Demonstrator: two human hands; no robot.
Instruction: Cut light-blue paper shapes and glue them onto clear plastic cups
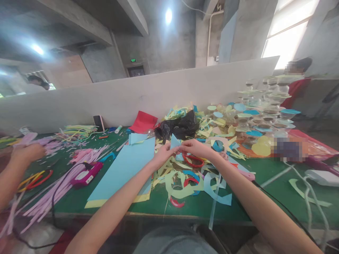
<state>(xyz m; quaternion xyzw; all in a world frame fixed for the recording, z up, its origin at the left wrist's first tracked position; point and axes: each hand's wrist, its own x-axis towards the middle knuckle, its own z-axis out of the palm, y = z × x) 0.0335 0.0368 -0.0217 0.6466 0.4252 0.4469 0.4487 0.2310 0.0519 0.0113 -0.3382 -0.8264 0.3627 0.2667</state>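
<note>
A small piece of light blue paper (174, 141) stands up between my two hands over the pile of scraps. My left hand (164, 155) pinches its lower left side with closed fingers. From the right, my right hand (194, 147) closes its fingertips on the paper's lower right edge. Just below my right hand lie the red handles of a pair of scissors (194, 161), their blades hidden. Cut paper rings in pale green (176, 190) and blue (222, 197) lie nearer to me, beside a clear stick (215, 204).
Blue sheets (124, 169) lie left of my hands, and a black plastic bag (182, 125) lies behind them. Stacked clear cups with paper discs (265, 120) stand at the right. A co-worker's hand (29, 155) is at far left, near purple strips (60, 187) and a magenta device (87, 174).
</note>
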